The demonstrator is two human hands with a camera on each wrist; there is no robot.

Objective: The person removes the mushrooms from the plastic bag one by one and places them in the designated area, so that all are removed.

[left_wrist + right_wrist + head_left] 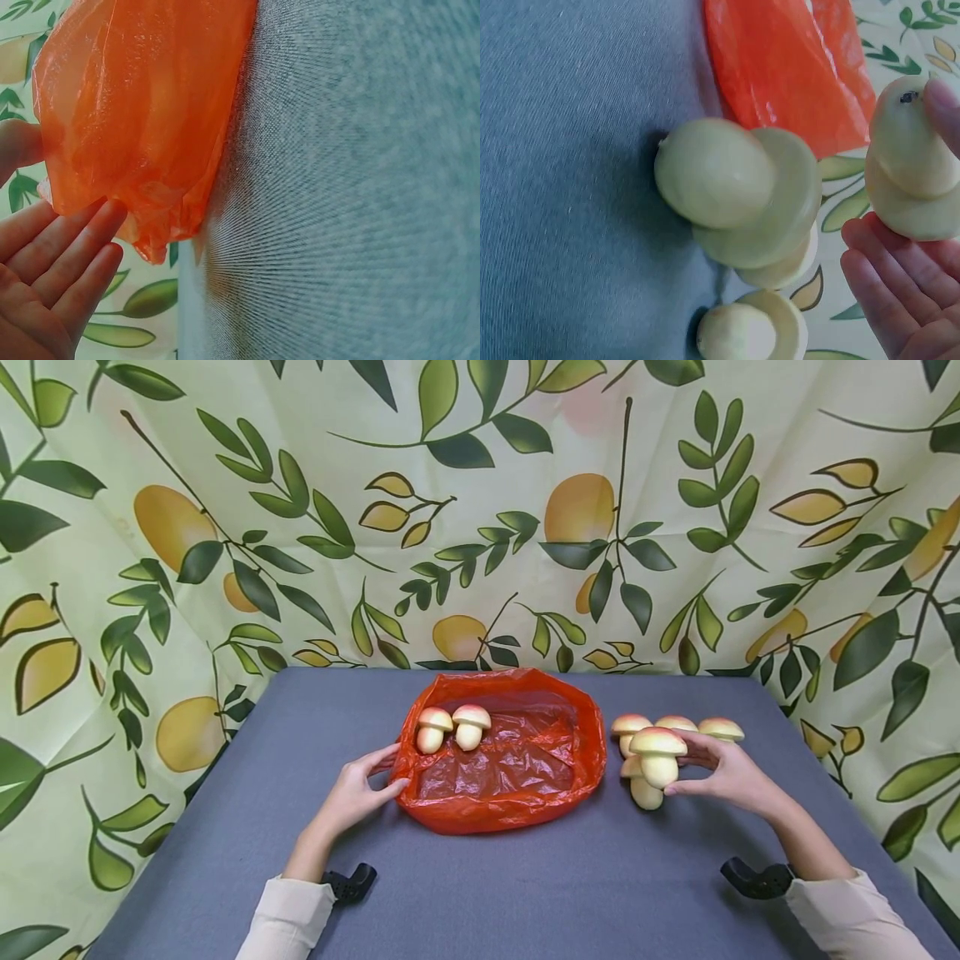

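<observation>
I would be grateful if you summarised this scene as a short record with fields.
Surface: blue-grey table
Container: red plastic bag, mouth open
Inside bag: two mushrooms, side by side toward its left
Left hand: touches the bag's left side
Right hand: holds one mushroom, right of the bag
Also right of bag: four more mushrooms
Backdrop: cloth printed with leaves and fruit

No lettering can be read anywhere; the small dark mark [908, 97] on the held toy mushroom [913, 169] is illegible.
</observation>
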